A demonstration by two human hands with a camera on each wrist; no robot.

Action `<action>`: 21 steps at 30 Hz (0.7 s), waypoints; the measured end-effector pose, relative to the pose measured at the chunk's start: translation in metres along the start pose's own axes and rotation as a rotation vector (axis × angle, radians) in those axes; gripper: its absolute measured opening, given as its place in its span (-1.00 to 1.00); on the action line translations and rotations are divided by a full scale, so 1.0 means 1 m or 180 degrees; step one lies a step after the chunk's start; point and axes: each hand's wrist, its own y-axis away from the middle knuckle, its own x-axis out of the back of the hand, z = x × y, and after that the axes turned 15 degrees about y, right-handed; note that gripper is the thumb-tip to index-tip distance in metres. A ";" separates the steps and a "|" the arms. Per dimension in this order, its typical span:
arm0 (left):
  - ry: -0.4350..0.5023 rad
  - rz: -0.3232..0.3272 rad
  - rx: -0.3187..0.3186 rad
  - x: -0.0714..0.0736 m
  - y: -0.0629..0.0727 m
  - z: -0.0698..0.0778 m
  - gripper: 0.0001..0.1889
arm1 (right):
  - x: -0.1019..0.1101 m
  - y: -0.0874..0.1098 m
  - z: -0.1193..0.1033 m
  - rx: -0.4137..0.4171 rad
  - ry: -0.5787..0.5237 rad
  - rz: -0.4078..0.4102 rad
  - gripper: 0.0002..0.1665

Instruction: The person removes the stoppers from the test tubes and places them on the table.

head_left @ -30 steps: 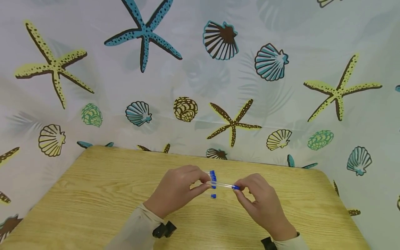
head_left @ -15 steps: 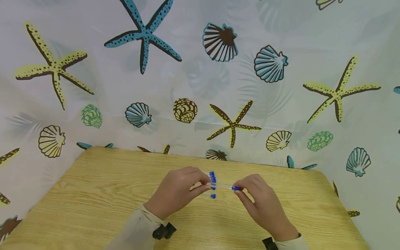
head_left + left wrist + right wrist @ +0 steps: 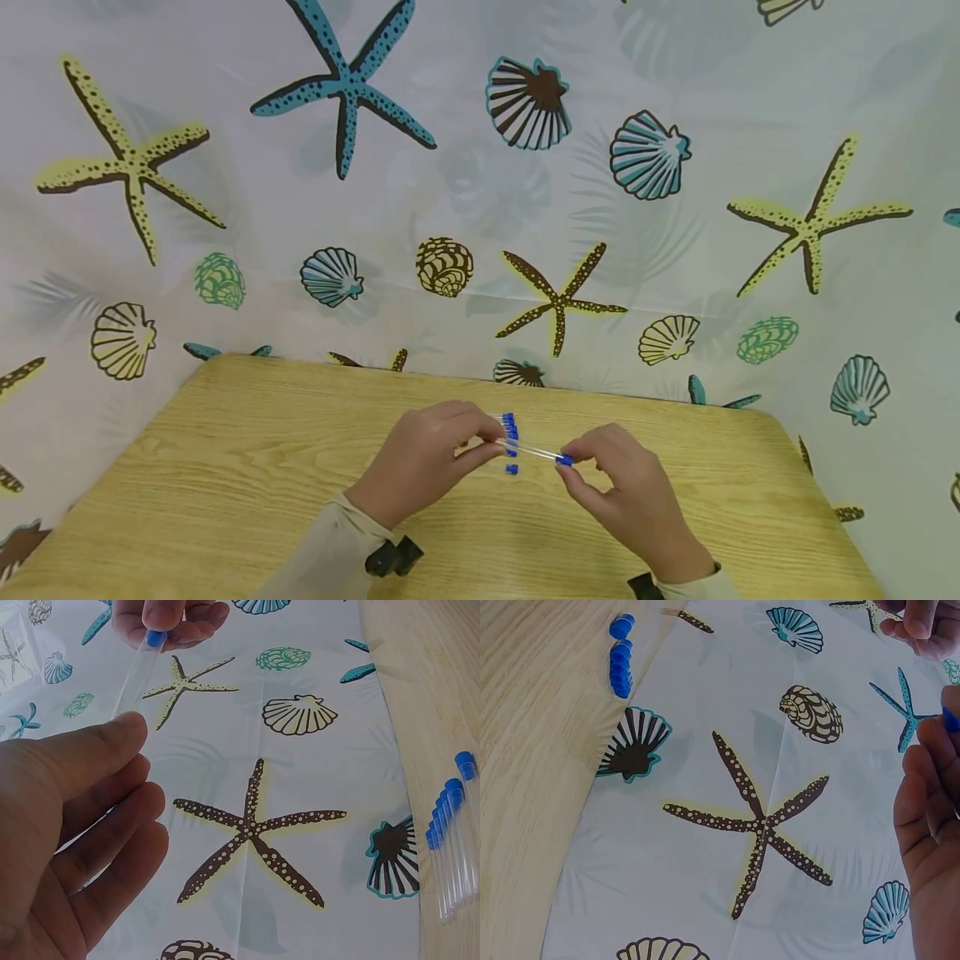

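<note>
Between my hands a clear test tube point(image 3: 534, 451) with a blue cap point(image 3: 155, 638) is held up over the table, its capped end to the right and slightly lower in the head view. My left hand point(image 3: 438, 450) pinches the tube's far end between thumb and index finger. At the cap, my right hand point(image 3: 626, 492) pinches with thumb and fingertips. In the right wrist view a sliver of blue cap point(image 3: 951, 720) shows at the fingers. Behind my left fingers lie several more capped tubes point(image 3: 450, 847), their bodies mostly hidden in the head view.
The wooden table point(image 3: 247, 467) runs back to a white cloth point(image 3: 465, 192) printed with starfish and shells, which rises behind it and at both sides. Blue caps point(image 3: 620, 667) of the lying tubes line up in a row, one set slightly apart from the others.
My right hand and the capped end have dropped slightly, tilting the tube a little more. The left hand keeps its place and pinch. The other tubes stay put.
</note>
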 end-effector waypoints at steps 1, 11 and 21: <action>0.0011 0.0006 -0.0004 0.000 0.000 0.000 -0.85 | 0.000 0.000 0.000 0.0005 0.0020 0.0016 -0.74; 0.0042 0.0037 -0.0060 -0.002 0.001 0.001 -0.86 | -0.002 0.000 -0.002 -0.0028 0.0116 0.0177 -0.64; 0.0035 -0.0038 -0.0067 0.000 0.000 0.001 -0.86 | 0.003 -0.001 0.001 0.0219 -0.0059 -0.0128 -0.72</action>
